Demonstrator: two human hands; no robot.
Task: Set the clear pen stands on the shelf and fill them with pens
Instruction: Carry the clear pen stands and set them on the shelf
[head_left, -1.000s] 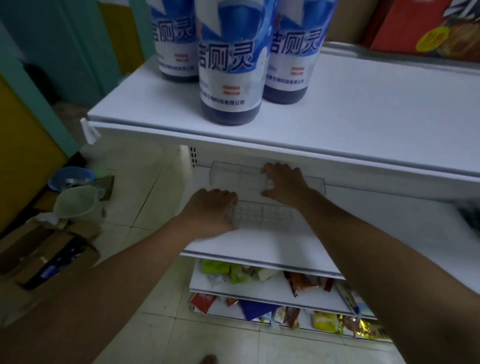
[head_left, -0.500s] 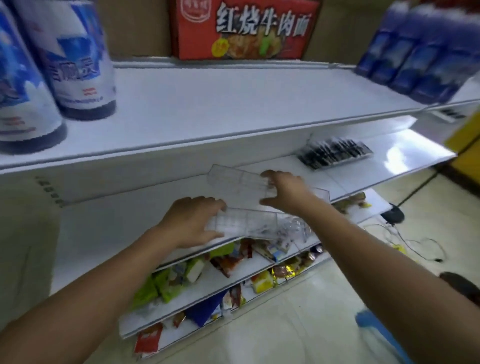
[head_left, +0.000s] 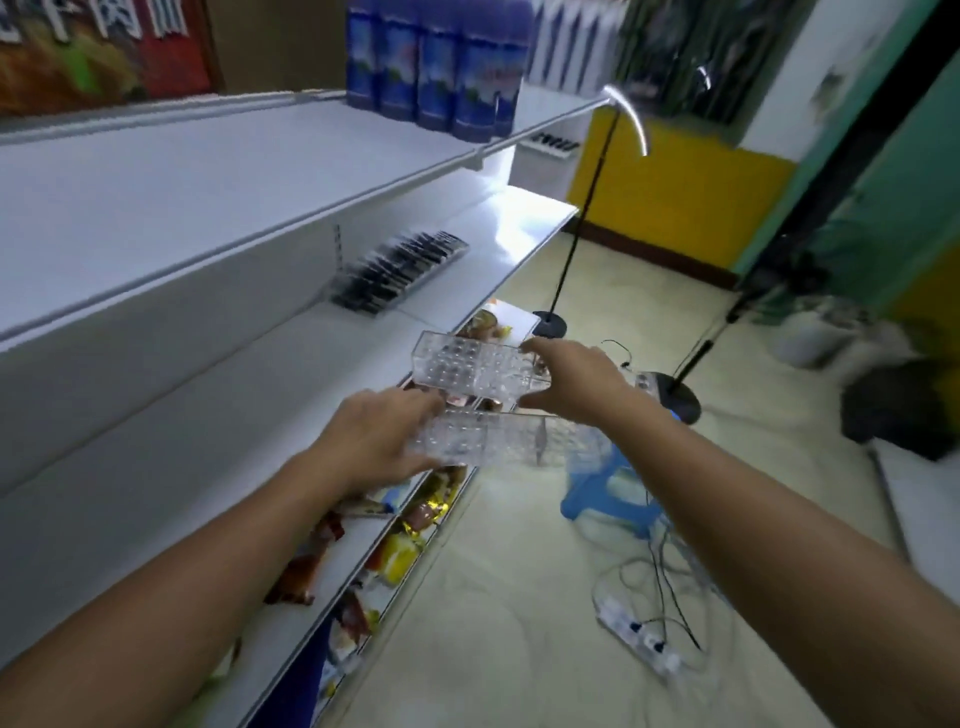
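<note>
I hold two clear pen stands in the air beside the white middle shelf (head_left: 291, 374). My left hand (head_left: 371, 441) grips the left end of the nearer clear stand (head_left: 504, 436), which stretches to the right. My right hand (head_left: 571, 376) grips the right end of the farther clear stand (head_left: 467, 364), whose grid of holes faces me. Both stands are empty and hang past the shelf's front edge, over the floor. A tray of dark pens (head_left: 400, 270) lies farther along the same shelf.
Blue bottles (head_left: 441, 62) stand on the top shelf (head_left: 208, 171). Snack packets (head_left: 400, 551) fill the lower shelves. On the floor to the right are a blue plastic stool (head_left: 613, 488), a power strip with cables (head_left: 639, 634) and lamp stands (head_left: 550, 322).
Both stands have come up off the middle shelf and moved right, out past its edge. My view has swung right along the shelving toward the pens and the room's far end.
</note>
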